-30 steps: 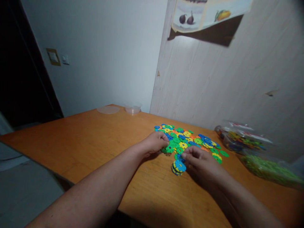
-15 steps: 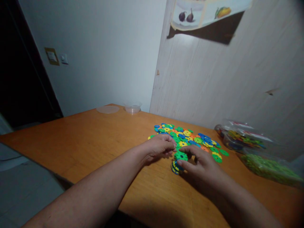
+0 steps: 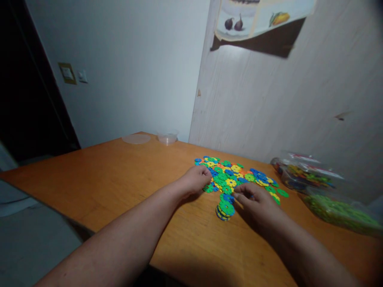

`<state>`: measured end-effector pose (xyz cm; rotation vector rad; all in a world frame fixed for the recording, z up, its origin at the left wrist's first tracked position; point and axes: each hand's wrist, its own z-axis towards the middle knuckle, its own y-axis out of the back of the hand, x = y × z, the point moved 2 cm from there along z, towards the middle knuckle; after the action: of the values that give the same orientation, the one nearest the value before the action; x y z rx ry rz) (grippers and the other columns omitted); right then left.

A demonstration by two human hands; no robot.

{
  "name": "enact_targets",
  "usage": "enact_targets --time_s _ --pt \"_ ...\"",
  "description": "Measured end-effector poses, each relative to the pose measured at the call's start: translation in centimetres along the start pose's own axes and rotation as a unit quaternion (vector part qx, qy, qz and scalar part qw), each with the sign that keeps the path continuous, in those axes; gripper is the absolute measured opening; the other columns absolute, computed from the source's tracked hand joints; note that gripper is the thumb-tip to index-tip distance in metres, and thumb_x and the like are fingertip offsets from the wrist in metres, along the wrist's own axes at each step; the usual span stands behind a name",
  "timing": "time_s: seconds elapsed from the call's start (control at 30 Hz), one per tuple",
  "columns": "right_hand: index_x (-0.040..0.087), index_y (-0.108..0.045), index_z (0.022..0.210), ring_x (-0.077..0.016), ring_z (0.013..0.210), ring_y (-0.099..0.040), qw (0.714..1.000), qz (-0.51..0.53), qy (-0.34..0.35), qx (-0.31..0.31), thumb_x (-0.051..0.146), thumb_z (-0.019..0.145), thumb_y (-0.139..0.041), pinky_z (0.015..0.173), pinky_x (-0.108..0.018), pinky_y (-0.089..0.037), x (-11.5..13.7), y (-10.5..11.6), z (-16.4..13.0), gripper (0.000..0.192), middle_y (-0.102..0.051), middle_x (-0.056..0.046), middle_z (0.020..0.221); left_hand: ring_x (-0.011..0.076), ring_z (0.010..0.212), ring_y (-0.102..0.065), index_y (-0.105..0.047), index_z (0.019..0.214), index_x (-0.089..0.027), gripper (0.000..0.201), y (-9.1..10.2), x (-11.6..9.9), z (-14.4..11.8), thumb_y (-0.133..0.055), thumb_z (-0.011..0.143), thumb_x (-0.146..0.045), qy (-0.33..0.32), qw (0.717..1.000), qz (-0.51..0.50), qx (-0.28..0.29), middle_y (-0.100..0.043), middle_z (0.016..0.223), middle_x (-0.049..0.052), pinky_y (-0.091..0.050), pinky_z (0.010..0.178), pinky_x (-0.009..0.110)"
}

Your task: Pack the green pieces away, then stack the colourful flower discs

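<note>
At the disc pile (image 3: 222, 176) on the table (image 3: 191, 239), the left hand (image 3: 196, 179) is sitting curled; the right hand (image 3: 234, 194), fingertips nearly meeting, is hovering beside the stack (image 3: 226, 209). I can't tell if they're gripping anything.

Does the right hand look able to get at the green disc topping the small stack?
Probably yes: the green disc lies uncovered atop the stack, close beside the right hand.

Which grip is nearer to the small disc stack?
Right. The right grip is close to the small disc stack, on its right; the left grip is farther, beyond it to the left.
</note>
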<state>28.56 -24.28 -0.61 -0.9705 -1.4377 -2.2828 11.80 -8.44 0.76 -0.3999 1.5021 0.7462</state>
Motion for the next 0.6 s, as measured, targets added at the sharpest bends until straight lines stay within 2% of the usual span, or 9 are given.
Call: enact_targets --time_s 0.13,0.33,0.47,0.6 --pt "0.021 -0.063 0.08 -0.0169 0.067 -0.054 0.994 -0.107 0.01 0.032 0.044 0.087 -0.058 0.057 -0.028 -0.035 -0.8 -0.3 1.0 0.025 -0.062 -0.001 0.073 0.0107 0.059 -0.047 -0.057 0.074 -0.017 0.002 0.7 0.5 0.5 -0.059 0.073 -0.018 -0.039 0.99 0.129 -0.031 -0.056 0.065 -0.001 -0.029 0.052 0.021" --pt "0.021 -0.061 0.078 -0.0189 0.069 -0.055 0.975 -0.22 -0.038 -0.009 0.063 0.084 -0.057 0.056 -0.029 -0.031 0.7 -0.9 1.6 0.043 -0.064 -0.005 0.079 0.0155 0.072 -0.055 -0.065 0.081 -0.017 0.009 1.5 0.7 0.9 -0.058 0.076 -0.021 -0.057 0.954 0.29 -0.041 -0.067 0.079 0.002 -0.035 0.058 0.024" --pt "0.021 -0.061 0.083 -0.0198 0.072 -0.056 0.973 -0.225 -0.049 -0.014 0.059 0.082 -0.06 0.057 -0.028 -0.031 0.3 -1.4 2.1 0.038 -0.065 -0.006 0.084 0.0163 0.074 -0.058 -0.068 0.085 -0.019 0.014 1.5 0.7 1.1 -0.056 0.077 -0.022 -0.062 0.935 0.346 -0.037 -0.069 0.084 0.003 -0.036 0.059 0.025" --pt "0.022 -0.056 0.077 -0.0176 0.068 -0.054 0.985 -0.17 -0.031 -0.016 0.051 0.08 -0.064 0.057 -0.027 -0.031 -0.7 -1.7 2.5 0.03 -0.062 -0.002 0.075 0.0183 0.078 -0.059 -0.068 0.086 -0.021 0.014 1.2 0.7 0.9 -0.06 0.076 -0.027 -0.078 0.907 0.414 -0.023 -0.069 0.088 0.003 -0.038 0.062 0.026"
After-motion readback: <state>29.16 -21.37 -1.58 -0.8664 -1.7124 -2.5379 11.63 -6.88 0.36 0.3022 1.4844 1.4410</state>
